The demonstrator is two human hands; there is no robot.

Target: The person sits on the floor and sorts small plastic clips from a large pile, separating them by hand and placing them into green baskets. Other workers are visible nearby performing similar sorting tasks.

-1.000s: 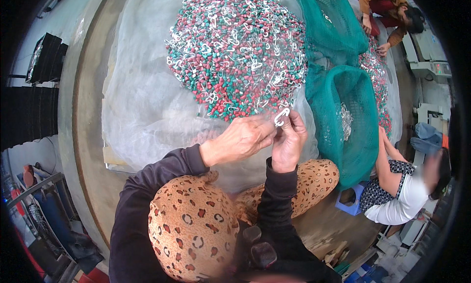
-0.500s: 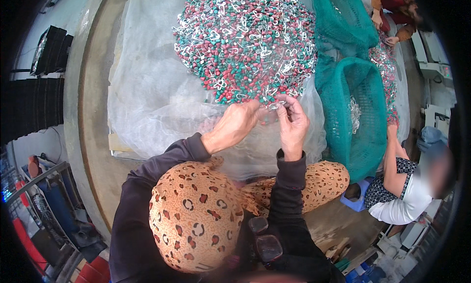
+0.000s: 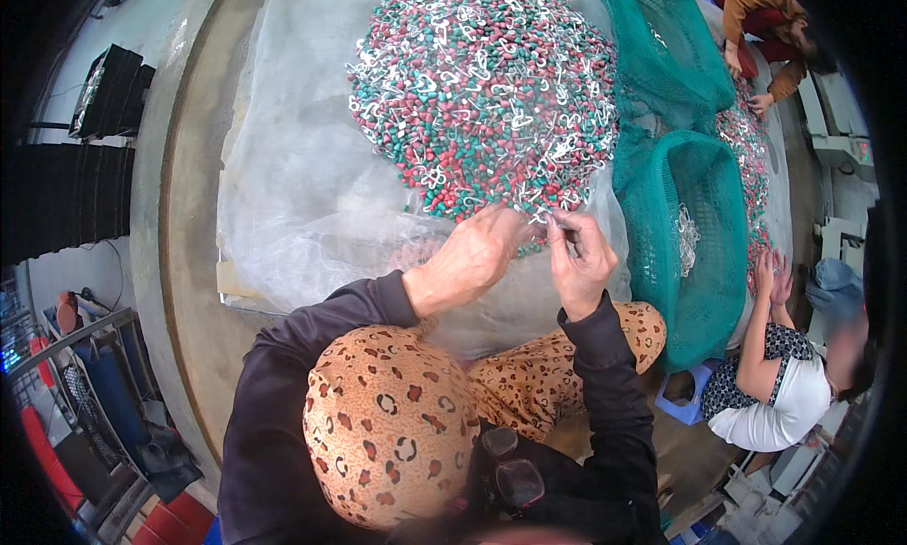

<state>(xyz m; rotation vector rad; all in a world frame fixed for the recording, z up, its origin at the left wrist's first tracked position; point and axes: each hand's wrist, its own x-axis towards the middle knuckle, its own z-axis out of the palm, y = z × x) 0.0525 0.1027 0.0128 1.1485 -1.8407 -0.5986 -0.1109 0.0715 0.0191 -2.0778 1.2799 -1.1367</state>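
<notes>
A big heap of small red, green and white pieces with white wire clips point(image 3: 482, 92) lies on a clear plastic sheet point(image 3: 302, 195). My left hand point(image 3: 472, 257) reaches to the heap's near edge with its fingers curled. My right hand point(image 3: 578, 262) is close beside it, thumb and fingers pinched. A small white clip point(image 3: 548, 220) sits between the fingertips of both hands. Dark sleeves cover both my forearms, and a leopard-print hat point(image 3: 392, 432) hides part of my left arm.
Two green mesh bags point(image 3: 694, 233) holding more clips stand right of the heap. One person in a white top point(image 3: 775, 394) sits at the right, hands on a bag. Another in an orange top point(image 3: 765, 7) works at the far right. A blue stool point(image 3: 685, 403) is nearby.
Both hands have moved forward from above my lap to the near edge of the heap, staying close together.
</notes>
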